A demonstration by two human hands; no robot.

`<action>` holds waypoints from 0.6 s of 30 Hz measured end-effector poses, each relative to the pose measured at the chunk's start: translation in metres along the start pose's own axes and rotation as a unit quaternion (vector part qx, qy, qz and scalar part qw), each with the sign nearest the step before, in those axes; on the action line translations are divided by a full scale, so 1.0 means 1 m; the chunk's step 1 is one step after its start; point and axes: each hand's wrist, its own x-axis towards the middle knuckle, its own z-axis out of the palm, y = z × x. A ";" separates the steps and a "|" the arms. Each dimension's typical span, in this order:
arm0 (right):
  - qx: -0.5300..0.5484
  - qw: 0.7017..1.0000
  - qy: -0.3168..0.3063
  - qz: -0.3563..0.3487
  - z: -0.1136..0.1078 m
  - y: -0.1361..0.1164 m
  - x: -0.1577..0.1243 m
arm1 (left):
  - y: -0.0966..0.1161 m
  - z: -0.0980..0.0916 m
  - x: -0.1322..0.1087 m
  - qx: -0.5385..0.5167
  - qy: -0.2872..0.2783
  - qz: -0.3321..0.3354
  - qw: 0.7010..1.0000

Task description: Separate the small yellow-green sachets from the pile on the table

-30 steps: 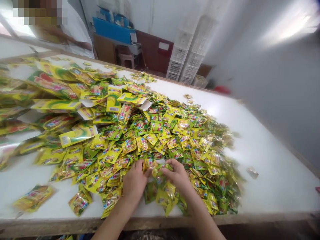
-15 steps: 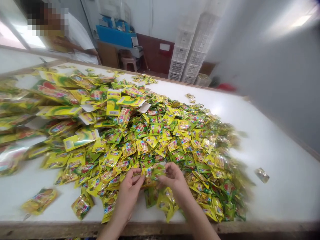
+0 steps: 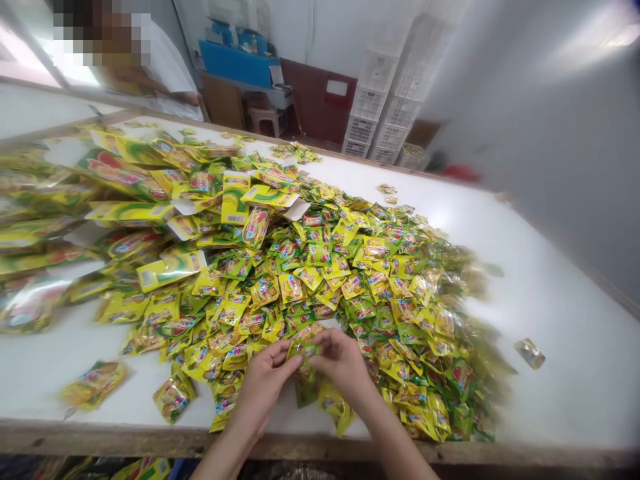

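Note:
Between my two hands, close to the table's near edge, is a small green and yellow candy packet (image 3: 303,348). My left hand (image 3: 273,373) pinches its left side between thumb and fingers. On the other side my right hand (image 3: 341,363) is closed on it too, its fingertips partly hiding the wrapper. Whether more than one packet is held I cannot tell. A big heap of similar yellow and green packets (image 3: 360,287) spreads around and beyond both hands. A few packets lie just below my right hand, among them a yellow one (image 3: 336,408).
Printed cardboard boxes (image 3: 173,270) are piled on the heap's left side. Single packets lie on the white table (image 3: 565,393), one at the right (image 3: 530,353). A wooden rim (image 3: 120,438) runs along the near edge. Across the table stands a person (image 3: 170,60); crates (image 3: 367,103) are stacked behind.
My hands have come closer together around the packet, which shows less between the fingers. The view has tilted slightly, and packets below the table's near edge now show at the bottom left.

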 end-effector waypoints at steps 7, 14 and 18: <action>-0.186 0.976 0.001 -0.112 -0.002 -0.013 -0.006 | -0.004 0.005 0.001 0.007 -0.049 0.023 0.999; -0.237 0.956 -0.145 -0.091 -0.010 -0.023 -0.005 | 0.001 -0.011 -0.010 0.286 -0.054 0.229 0.929; -0.290 0.940 -0.131 -0.124 -0.001 0.005 -0.024 | 0.069 -0.076 0.010 0.446 0.137 0.313 0.827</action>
